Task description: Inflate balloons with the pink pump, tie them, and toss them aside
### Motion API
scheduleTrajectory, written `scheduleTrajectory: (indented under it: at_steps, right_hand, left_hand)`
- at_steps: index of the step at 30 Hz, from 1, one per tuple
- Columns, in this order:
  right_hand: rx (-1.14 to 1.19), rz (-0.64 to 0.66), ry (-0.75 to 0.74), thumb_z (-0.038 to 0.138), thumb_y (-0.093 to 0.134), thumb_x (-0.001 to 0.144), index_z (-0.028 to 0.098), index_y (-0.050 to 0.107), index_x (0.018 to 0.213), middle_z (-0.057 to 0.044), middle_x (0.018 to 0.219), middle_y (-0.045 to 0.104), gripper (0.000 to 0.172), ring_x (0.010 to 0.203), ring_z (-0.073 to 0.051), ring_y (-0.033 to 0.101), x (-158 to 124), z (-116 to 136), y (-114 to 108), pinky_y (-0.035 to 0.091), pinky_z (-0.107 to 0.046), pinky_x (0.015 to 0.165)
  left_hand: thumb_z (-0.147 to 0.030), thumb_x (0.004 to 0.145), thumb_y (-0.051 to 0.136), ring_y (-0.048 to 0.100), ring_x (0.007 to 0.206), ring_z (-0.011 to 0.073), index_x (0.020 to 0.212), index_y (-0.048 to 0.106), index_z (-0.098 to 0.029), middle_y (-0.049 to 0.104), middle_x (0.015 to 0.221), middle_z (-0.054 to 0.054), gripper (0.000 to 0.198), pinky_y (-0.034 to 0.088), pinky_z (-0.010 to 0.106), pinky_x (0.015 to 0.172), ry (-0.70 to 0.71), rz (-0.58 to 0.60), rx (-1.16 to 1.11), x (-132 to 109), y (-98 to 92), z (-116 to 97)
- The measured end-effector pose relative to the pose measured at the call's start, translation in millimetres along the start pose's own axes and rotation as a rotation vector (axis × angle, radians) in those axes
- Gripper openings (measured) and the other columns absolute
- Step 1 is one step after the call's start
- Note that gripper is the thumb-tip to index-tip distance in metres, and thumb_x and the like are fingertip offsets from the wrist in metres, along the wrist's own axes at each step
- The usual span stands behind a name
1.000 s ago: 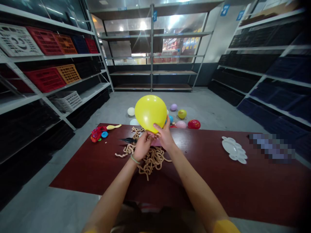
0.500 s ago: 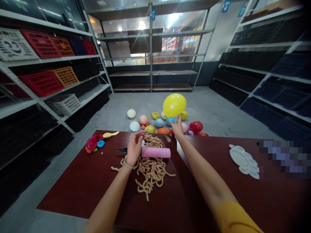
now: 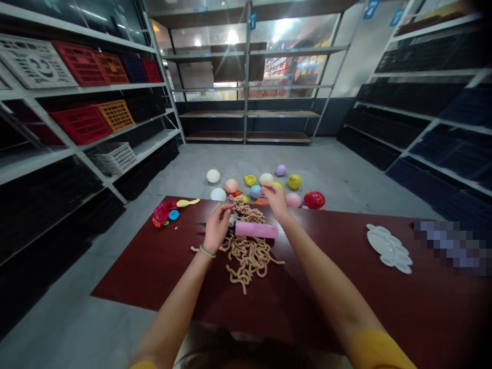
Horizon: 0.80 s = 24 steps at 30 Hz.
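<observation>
On the dark red table (image 3: 126, 277) lies a pink hand pump (image 3: 256, 230) with a black nozzle end, resting across a heap of tan, twisted cord-like strands (image 3: 249, 259). My left hand (image 3: 218, 225), with a pale green band at the wrist, is over the pump's black end. Its fingers are loosely curled, thumb apart, and nothing shows in them. Past the pump, near the table's far edge, my right hand (image 3: 274, 201) is stretched out with fingers apart and holds nothing. Just behind it, a yellow balloon (image 3: 277, 185) is partly hidden.
Several inflated balloons lie on the floor beyond the table, among them a red one (image 3: 314, 200) and a purple one (image 3: 281, 170). Uninflated balloons (image 3: 164, 212) lie at the table's left. A white scalloped tray (image 3: 389, 247) is at the right. Shelves with crates (image 3: 80, 123) stand around.
My right hand has let go of the large yellow balloon and drawn back slightly. A purple balloon on the floor has come into sight. The view has shifted a little.
</observation>
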State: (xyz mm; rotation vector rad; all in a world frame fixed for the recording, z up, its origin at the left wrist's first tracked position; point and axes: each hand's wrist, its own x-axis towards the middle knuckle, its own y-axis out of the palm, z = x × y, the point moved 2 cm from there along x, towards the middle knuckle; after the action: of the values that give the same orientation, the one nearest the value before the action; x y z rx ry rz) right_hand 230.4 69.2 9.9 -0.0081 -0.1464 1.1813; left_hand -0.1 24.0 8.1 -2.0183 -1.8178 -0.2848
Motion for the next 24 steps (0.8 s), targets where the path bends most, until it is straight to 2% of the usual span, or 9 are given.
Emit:
scheduleTrajectory:
  at_steps: [4, 9, 12, 15, 19, 21, 24]
  right_hand:
    - [-0.133, 0.189, -0.12, 0.038, 0.049, 0.09, 0.019, 0.063, 0.111, -0.008, 0.096, 0.071, 0.031, 0.075, -0.019, 0.07, -37.7, 10.4, 44.9, 0.059, -0.035, 0.069]
    - [-0.402, 0.438, -0.342, 0.026, 0.055, 0.09, 0.022, 0.068, 0.105, -0.005, 0.104, 0.072, 0.02, 0.093, -0.02, 0.067, -79.3, 15.6, 123.5, 0.051, -0.037, 0.09]
    - [-0.57, 0.557, -0.444, 0.018, 0.057, 0.09, 0.022, 0.068, 0.108, -0.006, 0.106, 0.072, 0.022, 0.098, -0.021, 0.066, -90.3, 13.4, 171.9, 0.048, -0.036, 0.093]
    - [-0.72, 0.616, -0.513, 0.017, 0.055, 0.093, 0.022, 0.067, 0.113, -0.007, 0.113, 0.07, 0.024, 0.105, -0.02, 0.064, -84.6, 8.9, 213.9, 0.046, -0.033, 0.095]
    - [-0.911, 0.584, -0.551, 0.03, 0.058, 0.096, 0.02, 0.059, 0.124, -0.009, 0.128, 0.061, 0.03, 0.112, -0.022, 0.06, -58.5, 1.5, 253.7, 0.05, -0.043, 0.096]
    - [-1.003, 0.555, -0.546, 0.037, 0.059, 0.095, 0.019, 0.057, 0.126, -0.009, 0.128, 0.058, 0.036, 0.11, -0.023, 0.06, -43.9, -3.0, 266.4, 0.052, -0.046, 0.093]
    - [-1.12, 0.537, -0.521, 0.037, 0.059, 0.095, 0.019, 0.057, 0.126, -0.009, 0.128, 0.058, 0.036, 0.108, -0.022, 0.061, -25.9, -9.9, 279.2, 0.053, -0.044, 0.091]
  left_hand:
    - [-0.033, 0.094, 0.052, 0.067, 0.086, 0.0178, 0.103, 0.067, -0.019, 0.072, 0.092, 0.006, 0.023, 0.051, 0.031, 0.082, -0.013, -0.073, 0.131, -9.7, -44.6, 9.2]
    - [-0.03, 0.093, 0.053, 0.068, 0.088, 0.0184, 0.103, 0.067, -0.02, 0.072, 0.095, 0.006, 0.021, 0.05, 0.031, 0.082, -0.064, -0.202, 0.327, -20.4, -114.5, 32.1]
    - [-0.03, 0.092, 0.054, 0.068, 0.088, 0.0196, 0.103, 0.068, -0.021, 0.073, 0.096, 0.006, 0.021, 0.05, 0.033, 0.086, -0.098, -0.298, 0.426, -23.2, -156.1, 46.4]
    - [-0.031, 0.092, 0.053, 0.068, 0.09, 0.0207, 0.103, 0.068, -0.021, 0.073, 0.098, 0.006, 0.021, 0.049, 0.035, 0.088, -0.115, -0.373, 0.479, -23.6, -186.6, 59.3]
    - [-0.03, 0.093, 0.052, 0.067, 0.096, 0.0227, 0.104, 0.068, -0.021, 0.072, 0.103, 0.008, 0.021, 0.049, 0.037, 0.091, -0.119, -0.438, 0.501, -25.9, -202.6, 74.9]
    - [-0.028, 0.093, 0.052, 0.067, 0.099, 0.0233, 0.104, 0.068, -0.021, 0.072, 0.105, 0.008, 0.021, 0.049, 0.038, 0.092, -0.107, -0.432, 0.51, -27.8, -202.5, 80.6]
    - [-0.026, 0.093, 0.051, 0.067, 0.098, 0.0229, 0.104, 0.068, -0.021, 0.072, 0.105, 0.008, 0.02, 0.049, 0.038, 0.092, -0.061, -0.4, 0.511, -29.4, -199.1, 84.3]
